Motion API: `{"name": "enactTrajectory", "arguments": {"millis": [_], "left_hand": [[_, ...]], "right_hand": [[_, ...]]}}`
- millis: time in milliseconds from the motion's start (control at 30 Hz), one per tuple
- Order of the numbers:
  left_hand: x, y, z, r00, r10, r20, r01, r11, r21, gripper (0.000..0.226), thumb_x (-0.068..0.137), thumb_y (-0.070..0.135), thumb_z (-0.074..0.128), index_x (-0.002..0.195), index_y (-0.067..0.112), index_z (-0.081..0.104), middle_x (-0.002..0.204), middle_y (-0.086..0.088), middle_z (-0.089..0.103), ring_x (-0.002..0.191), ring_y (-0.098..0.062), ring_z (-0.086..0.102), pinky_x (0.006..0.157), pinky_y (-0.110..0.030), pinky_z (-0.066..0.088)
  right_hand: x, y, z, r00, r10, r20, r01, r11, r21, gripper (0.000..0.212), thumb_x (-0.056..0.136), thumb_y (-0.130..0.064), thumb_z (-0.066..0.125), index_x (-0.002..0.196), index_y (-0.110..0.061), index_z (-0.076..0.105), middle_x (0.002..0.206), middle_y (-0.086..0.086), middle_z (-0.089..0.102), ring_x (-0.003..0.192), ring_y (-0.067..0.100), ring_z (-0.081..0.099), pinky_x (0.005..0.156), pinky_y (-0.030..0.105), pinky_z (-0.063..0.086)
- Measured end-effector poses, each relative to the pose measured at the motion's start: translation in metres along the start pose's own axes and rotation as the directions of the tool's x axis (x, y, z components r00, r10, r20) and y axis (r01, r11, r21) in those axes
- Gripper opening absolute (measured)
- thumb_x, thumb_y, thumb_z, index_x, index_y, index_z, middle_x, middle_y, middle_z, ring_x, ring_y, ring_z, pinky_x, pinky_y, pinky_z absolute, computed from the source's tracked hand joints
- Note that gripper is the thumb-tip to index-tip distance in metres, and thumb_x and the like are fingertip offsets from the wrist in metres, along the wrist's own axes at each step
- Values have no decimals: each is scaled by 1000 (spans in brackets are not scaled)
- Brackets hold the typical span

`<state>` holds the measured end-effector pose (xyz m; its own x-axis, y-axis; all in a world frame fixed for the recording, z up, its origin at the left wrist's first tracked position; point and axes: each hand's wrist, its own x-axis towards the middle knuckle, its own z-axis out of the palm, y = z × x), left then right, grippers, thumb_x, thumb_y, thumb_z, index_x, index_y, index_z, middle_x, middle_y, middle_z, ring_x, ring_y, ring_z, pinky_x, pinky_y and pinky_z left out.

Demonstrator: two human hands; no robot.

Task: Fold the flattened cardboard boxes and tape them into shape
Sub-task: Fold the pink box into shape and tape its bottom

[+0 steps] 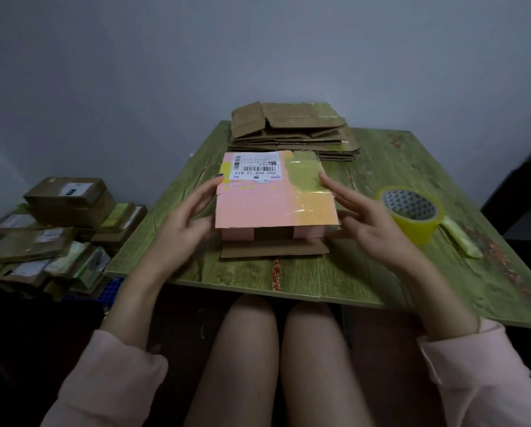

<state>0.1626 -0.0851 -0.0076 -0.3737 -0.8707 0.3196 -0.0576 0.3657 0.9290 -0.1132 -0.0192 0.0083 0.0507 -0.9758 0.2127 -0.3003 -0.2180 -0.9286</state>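
A pink cardboard box [258, 208] with a white shipping label and glossy yellowish tape stands in the middle of the green table [381, 272]. Its near flaps hang open, one lying flat on the table. My left hand [184, 214] touches the box's left side with relaxed fingers. My right hand [363, 217] reaches toward the right side, its index fingertip at the top edge. A stack of flattened brown boxes [292, 131] lies at the table's far edge. A roll of yellow tape [412, 212] stands to the right of my right hand.
A pale yellowish cutter-like tool [461, 240] lies right of the tape roll. Several taped brown boxes [57, 229] are piled on the floor to the left. My knees sit under the table's near edge. A grey wall stands behind.
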Motion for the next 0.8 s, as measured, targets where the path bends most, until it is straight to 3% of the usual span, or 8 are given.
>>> {"name": "enactTrajectory", "arguments": {"millis": [100, 167, 233, 333, 400, 500, 700, 800], "left_hand": [[3, 8, -2, 993, -114, 5, 114, 987, -112, 49, 73, 34, 51, 122, 38, 55, 124, 15, 61, 99, -19, 57, 80, -35, 45], [0, 11, 4, 997, -55, -47, 51, 996, -80, 42, 79, 34, 63, 121, 34, 55, 114, 18, 64, 102, -6, 61, 78, -19, 49], [-1, 11, 9, 995, -17, -97, 11, 998, -67, 47, 79, 26, 71, 122, 30, 53, 116, 22, 61, 110, 6, 57, 75, -12, 50], [0, 5, 10, 990, -10, -138, 7, 1000, -23, 51, 73, 22, 69, 121, 31, 55, 123, 18, 58, 120, 4, 51, 77, -18, 54], [1, 3, 11, 984, 10, -176, -3, 999, 40, 49, 75, 16, 72, 119, 32, 56, 123, 19, 56, 116, 10, 51, 78, -16, 54], [3, 3, 15, 974, 59, -220, -34, 993, 117, 48, 78, 5, 72, 117, 30, 57, 117, 21, 55, 105, 21, 51, 78, -9, 50], [5, -2, 13, 968, 84, -238, -49, 988, 150, 45, 78, 12, 73, 110, 40, 58, 114, 25, 56, 114, -9, 60, 83, -19, 54], [6, -3, 13, 967, 112, -230, -74, 983, 168, 46, 77, 13, 73, 110, 41, 57, 116, 23, 56, 117, -6, 57, 85, -19, 53]], "right_hand": [[4, -6, -6, 998, 68, 11, -69, 990, 120, 45, 99, -18, 36, 130, -47, 51, 138, -13, 50, 118, 9, 56, 91, 44, 53], [2, -6, -4, 998, 63, 18, -64, 989, 134, 36, 95, -40, 48, 131, -46, 51, 129, -19, 55, 115, 8, 58, 91, 42, 54], [-1, -4, -1, 1000, 19, 2, -19, 991, 133, 51, 83, -37, 58, 133, -38, 50, 124, -16, 56, 111, 5, 60, 88, 37, 55], [-1, 4, 3, 998, -59, -18, 60, 990, 126, 58, 78, -26, 66, 133, -33, 50, 132, -9, 55, 122, 12, 55, 91, 32, 53], [2, 11, 5, 993, -96, -63, 99, 993, 57, 55, 79, -22, 69, 131, -33, 53, 132, -11, 55, 126, 11, 51, 98, 32, 50], [4, 15, 11, 977, -137, -166, 138, 990, -4, 51, 81, -14, 71, 128, -27, 56, 124, -19, 56, 116, -5, 54, 96, 26, 50], [8, 18, 17, 935, -223, -274, 192, 972, -136, 44, 83, -14, 72, 118, -34, 58, 112, -28, 60, 103, 3, 63, 90, 29, 54], [7, 21, 19, 913, -292, -286, 218, 940, -264, 42, 84, -16, 70, 122, -29, 57, 136, -17, 50, 108, 7, 62, 83, 20, 54]]}}
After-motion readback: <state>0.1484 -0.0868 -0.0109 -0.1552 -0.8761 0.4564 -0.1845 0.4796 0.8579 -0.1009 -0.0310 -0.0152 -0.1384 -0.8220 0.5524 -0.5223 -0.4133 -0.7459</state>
